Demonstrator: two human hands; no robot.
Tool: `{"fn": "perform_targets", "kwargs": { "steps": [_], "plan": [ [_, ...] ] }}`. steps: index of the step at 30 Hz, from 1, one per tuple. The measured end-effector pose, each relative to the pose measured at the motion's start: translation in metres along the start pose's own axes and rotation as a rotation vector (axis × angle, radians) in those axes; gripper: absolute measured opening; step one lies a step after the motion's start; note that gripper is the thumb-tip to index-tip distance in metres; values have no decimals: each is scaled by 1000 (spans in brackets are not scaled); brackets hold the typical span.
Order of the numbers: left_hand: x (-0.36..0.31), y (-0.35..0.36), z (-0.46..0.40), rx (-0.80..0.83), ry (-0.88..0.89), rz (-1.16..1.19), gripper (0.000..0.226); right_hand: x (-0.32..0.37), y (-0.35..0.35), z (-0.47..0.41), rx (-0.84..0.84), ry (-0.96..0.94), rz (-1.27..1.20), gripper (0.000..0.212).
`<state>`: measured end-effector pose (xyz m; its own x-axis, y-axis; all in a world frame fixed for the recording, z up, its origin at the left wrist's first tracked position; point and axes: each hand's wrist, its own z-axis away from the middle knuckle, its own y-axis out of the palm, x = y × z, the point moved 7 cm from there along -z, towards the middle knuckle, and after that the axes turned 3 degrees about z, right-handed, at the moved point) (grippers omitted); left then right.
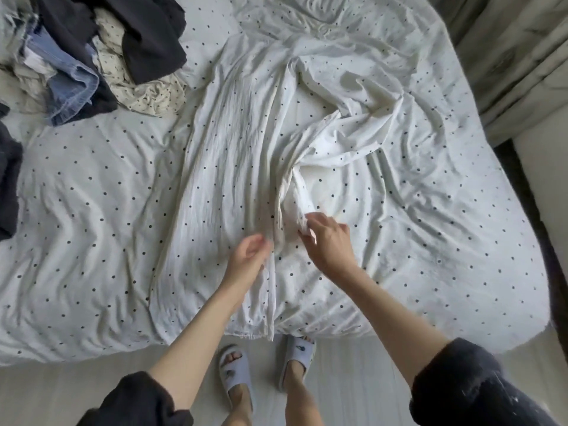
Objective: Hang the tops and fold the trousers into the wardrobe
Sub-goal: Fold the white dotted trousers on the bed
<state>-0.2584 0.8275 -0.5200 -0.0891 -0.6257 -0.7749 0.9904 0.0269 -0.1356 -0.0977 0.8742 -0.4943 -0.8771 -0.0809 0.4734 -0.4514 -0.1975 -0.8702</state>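
Trousers [233, 167], white and thin enough that the spotted cover shows through, lie spread lengthwise down the middle of the bed [92, 210], one leg flat and running to the near edge, the other twisted and bunched toward the right. The person stands at the foot of the bed. The right hand [330, 241] pinches a bunched bit of the white cloth at the inner edge of the twisted leg, fingers [307, 230] curled round it. The left hand [250, 256] hovers just over the flat leg near its inner seam, its fingers loosely curled; it seems to hold nothing, though the blur there leaves me unsure.

As for progress, I judge this to be early work on one pair: the legs are not yet laid one on the other, and no fold has been made. A heap of clothes [92, 56] waits at the far left corner, dark pieces, a blue denim piece and a pale spotted one among them, so most of the job looks undone.

No wardrobe or hangers are in view. The waistband end of the trousers melts into the rumpled white cover, and I cannot say where one stops. A dark garment [9, 179] is cut off at the left edge.
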Motion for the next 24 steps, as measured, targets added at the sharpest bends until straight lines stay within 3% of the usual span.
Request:
{"fn": "perform_targets", "kwargs": {
  "steps": [3,6,9,12,13,18,24],
  "plan": [
    [-16,34,-10,88,-55,77,81,-14,-5,49,24,-47,-3,15],
    [-21,62,-11,162,-85,-49,94,-29,-9,86,17,-20,12,20],
    [0,91,0,225,-119,-182,77,-33,-16,114,-25,-46,7,14],
    [20,100,11,126,-74,-285,15,-37,-20,139,-82,-72,69,15],
    [26,98,19,88,-55,-331,5,-39,-20,153,-99,-70,101,18],
    [61,78,46,80,-49,-283,24,-54,-17,195,-94,-81,266,31],
    [94,53,94,127,-52,-141,21,-66,-17,226,-90,-97,342,31]
  ]
}}
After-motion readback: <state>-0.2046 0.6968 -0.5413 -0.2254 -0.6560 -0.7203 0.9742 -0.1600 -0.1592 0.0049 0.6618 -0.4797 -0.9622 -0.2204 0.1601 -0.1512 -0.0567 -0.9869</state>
